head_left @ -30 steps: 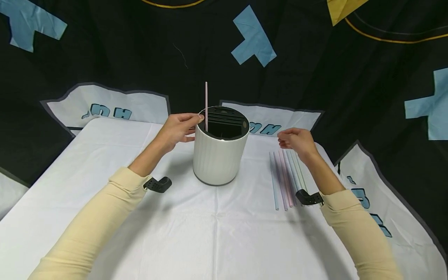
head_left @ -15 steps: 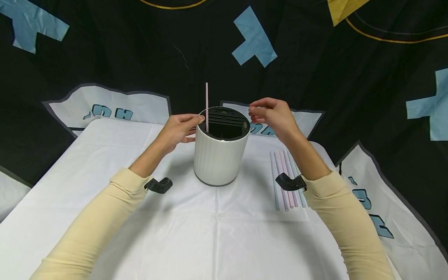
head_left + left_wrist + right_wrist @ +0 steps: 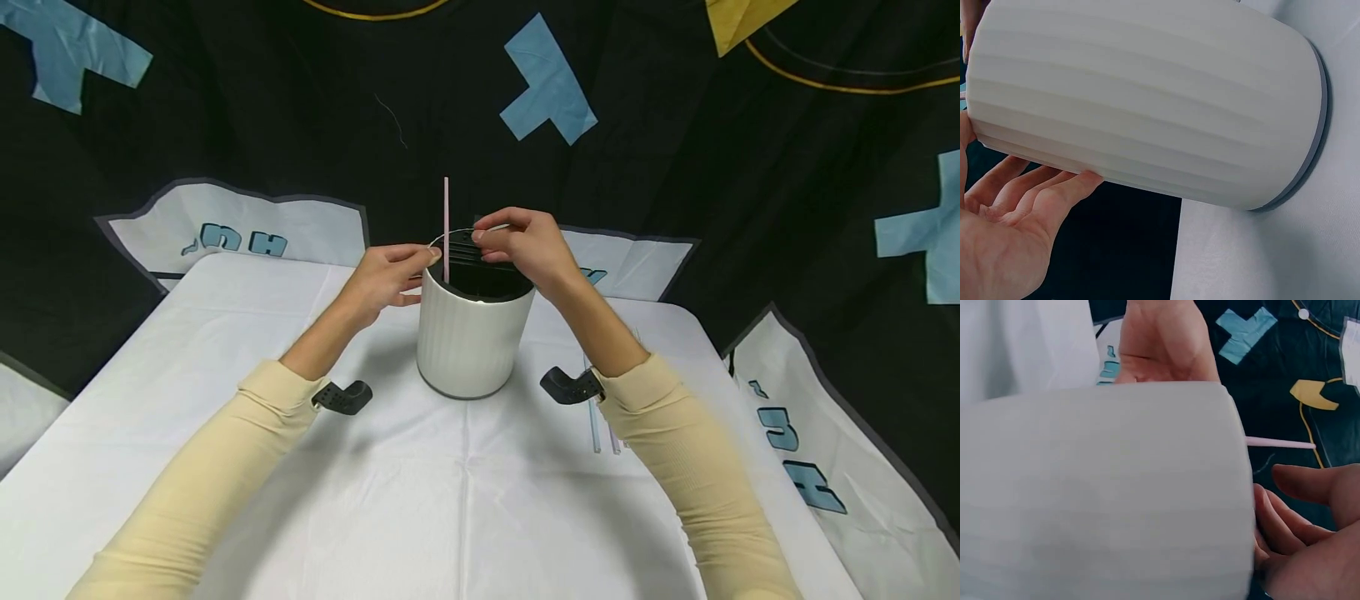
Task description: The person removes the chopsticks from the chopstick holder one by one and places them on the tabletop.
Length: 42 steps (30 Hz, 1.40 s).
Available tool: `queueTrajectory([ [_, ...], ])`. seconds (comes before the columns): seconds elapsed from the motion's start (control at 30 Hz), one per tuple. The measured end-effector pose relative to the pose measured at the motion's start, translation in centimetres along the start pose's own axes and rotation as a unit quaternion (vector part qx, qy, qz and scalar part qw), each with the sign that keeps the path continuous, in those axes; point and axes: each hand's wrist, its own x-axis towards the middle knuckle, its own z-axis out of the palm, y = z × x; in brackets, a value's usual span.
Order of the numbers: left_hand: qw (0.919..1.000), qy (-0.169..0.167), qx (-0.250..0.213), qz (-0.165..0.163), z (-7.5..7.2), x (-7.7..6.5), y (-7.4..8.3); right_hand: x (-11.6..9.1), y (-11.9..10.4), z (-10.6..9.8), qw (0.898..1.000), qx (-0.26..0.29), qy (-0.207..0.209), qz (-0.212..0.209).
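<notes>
A white ribbed round container (image 3: 472, 346) with a black top stands on the white-covered table, a pink straw (image 3: 446, 221) upright in its opening. My left hand (image 3: 386, 279) holds the container's left side, thumb at the rim; in the left wrist view the fingers (image 3: 1054, 197) lie along the ribbed wall. Over the black top hangs my right hand (image 3: 525, 246), its fingers bent loosely. In the right wrist view its thumb (image 3: 1310, 482) stands apart from the fingers, and I see nothing between them. The right hand and forearm hide part of the opening.
Several pastel straws (image 3: 595, 429) lie on the table right of the container, mostly covered by the right forearm. Behind the table hangs a black cloth (image 3: 300, 108) with blue and yellow shapes. Black bands (image 3: 342, 397) sit at both wrists.
My right hand has moved left from above the loose straws to over the container's top. The left hand stays at the rim, and the pink straw keeps its place.
</notes>
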Motion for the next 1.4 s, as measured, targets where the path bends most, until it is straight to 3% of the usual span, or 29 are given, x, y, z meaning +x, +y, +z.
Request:
queueTrajectory([
  [0.6,0.9999,-0.006,0.009,0.005,-0.3,-0.3,0.2,0.1,0.2,2.6,0.999,-0.015,-0.035,-0.018],
  [0.87,0.9999,-0.008,0.011,0.007,-0.5,-0.2,0.1,0.3,0.4,3.1,0.999,-0.017,-0.019,-0.044],
  [1.03,0.9999,-0.004,0.013,0.005,-0.3,-0.1,0.0,0.2,0.5,3.0,0.999,-0.02,-0.01,-0.037],
  [1.4,1.0,-0.003,0.004,0.002,-0.1,-0.1,0.1,-0.1,0.0,1.3,0.998,0.069,0.016,-0.005],
])
